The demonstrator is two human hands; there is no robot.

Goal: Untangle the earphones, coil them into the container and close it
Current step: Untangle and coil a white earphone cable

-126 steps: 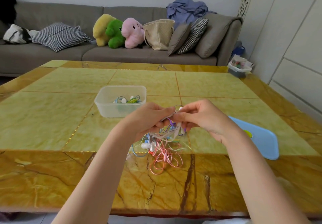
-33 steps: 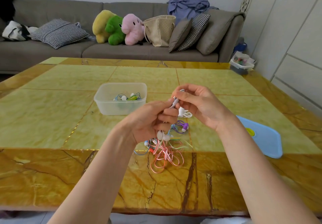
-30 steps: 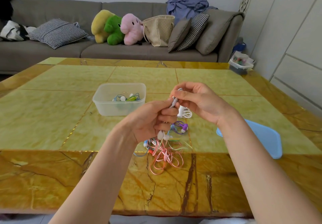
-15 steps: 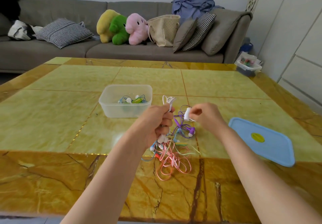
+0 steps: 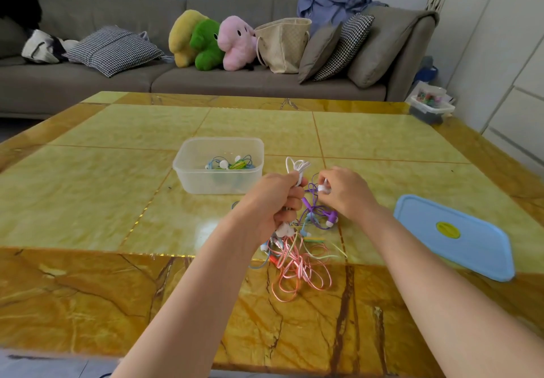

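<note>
- Left hand: curled tight round a bunch of white cord, held up over the table, with white loops sticking out above the fist.
- Right hand: pinching one white earbud between thumb and fingertips, just beside the left hand, other fingers bent in.
- Under and between both hands: a purple earphone cord, partly lifted, its buds hanging near the right wrist.
- On the table just below the hands: a messy tangle of pink, pale green and blue cords, lying across the gold line between the green part and the brown edge.
- Behind the left hand: a clear container, open on top, with blue and green earphones already inside.
- To the right, well apart from the container: a blue lid lying flat near the table's right edge.
- Bare tabletop on the left side and behind the container.
- Farther back: a grey sofa with pillows, three soft toys and a bag.
</note>
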